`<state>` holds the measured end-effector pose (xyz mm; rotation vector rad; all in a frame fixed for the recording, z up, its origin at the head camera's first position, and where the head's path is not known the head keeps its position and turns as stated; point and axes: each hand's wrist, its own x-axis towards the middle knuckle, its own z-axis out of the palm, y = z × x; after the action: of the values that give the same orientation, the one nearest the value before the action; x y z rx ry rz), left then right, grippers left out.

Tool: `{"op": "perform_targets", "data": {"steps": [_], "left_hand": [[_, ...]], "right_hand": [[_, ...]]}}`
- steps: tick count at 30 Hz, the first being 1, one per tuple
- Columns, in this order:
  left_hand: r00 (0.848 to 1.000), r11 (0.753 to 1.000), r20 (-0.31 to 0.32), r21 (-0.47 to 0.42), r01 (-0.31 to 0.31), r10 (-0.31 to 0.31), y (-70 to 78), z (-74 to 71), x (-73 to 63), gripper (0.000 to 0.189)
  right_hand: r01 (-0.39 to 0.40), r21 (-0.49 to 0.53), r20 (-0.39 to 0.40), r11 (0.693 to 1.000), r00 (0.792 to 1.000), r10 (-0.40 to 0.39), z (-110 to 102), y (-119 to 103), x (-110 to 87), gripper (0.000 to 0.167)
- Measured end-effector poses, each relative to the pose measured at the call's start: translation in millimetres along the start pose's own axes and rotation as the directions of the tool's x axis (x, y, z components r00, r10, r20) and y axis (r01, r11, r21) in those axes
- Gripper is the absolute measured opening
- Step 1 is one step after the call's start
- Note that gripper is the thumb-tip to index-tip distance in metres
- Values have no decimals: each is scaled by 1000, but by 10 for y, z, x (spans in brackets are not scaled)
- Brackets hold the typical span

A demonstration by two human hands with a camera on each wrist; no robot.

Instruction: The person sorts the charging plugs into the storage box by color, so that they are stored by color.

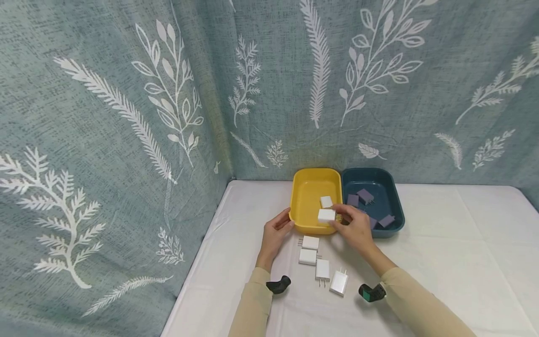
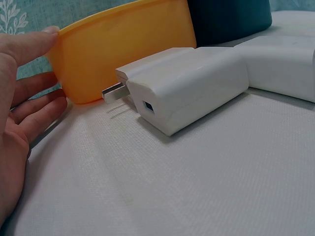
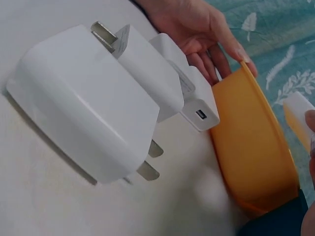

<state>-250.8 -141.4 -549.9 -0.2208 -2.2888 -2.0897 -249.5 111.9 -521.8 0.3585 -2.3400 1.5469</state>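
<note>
Above the near right part of a yellow bin [image 1: 309,187], my right hand [image 1: 353,227] pinches a white plug charger [image 1: 326,216] by its prong end, thumb and fingers at its right side. Another white charger [image 1: 326,201] lies inside that bin. My left hand [image 1: 274,238] touches the bin's near left side; in the left wrist view its thumb [image 2: 37,45] is on the rim and the other fingers rest by the outer wall. Several white chargers [image 1: 323,270] lie in a bent row on the table in front, prongs pointing different ways.
Against the yellow bin's right side stands a dark blue bin [image 1: 370,174] with several purple chargers [image 1: 364,196] in it. Both stand on a white-covered table [image 1: 455,248], near a patterned curtain [image 1: 286,84] at the back and left. Black wrist cameras [image 1: 372,293] stick out from both sleeves.
</note>
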Motion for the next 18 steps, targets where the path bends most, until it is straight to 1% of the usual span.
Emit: {"op": "perform_targets", "data": {"steps": [7, 13, 18], "left_hand": [[1000, 1000, -6, 1, 1, -1, 3, -2, 0, 49], [1000, 1000, 1, -3, -5, 5, -11, -5, -3, 50], [1000, 1000, -1, 2, -8, 8, -16, -6, -3, 50]], "right_hand": [[-1, 7, 4, 1000, 1000, 1, -2, 2, 40, 39], [-12, 16, -22, 1000, 1000, 12, -13, 21, 35, 41], [-25, 11, -34, 1000, 999, 25, -30, 40, 6, 40]]}}
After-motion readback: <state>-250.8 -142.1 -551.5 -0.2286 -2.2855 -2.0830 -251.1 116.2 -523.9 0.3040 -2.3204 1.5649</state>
